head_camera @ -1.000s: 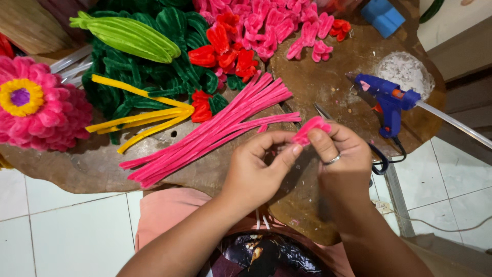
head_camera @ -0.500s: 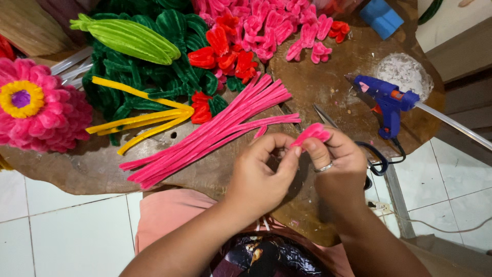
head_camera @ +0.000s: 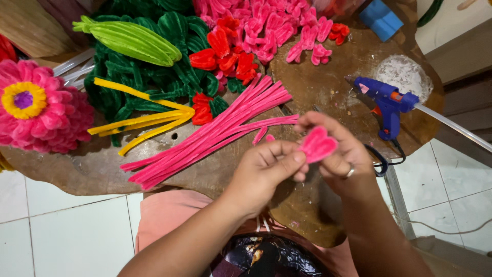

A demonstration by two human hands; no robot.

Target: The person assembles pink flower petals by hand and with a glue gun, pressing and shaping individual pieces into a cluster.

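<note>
The pink pipe-cleaner petal (head_camera: 318, 144) now faces up, heart-shaped and fuzzy, pinched between left hand (head_camera: 266, 169) and ringed right hand (head_camera: 341, 154) above the table (head_camera: 328, 92).

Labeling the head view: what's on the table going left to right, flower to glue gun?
pink flower → yellow pipe cleaners → bundle of pink pipe cleaners → left hand → folded pink petal, held by both hands → right hand → blue glue gun
</note>
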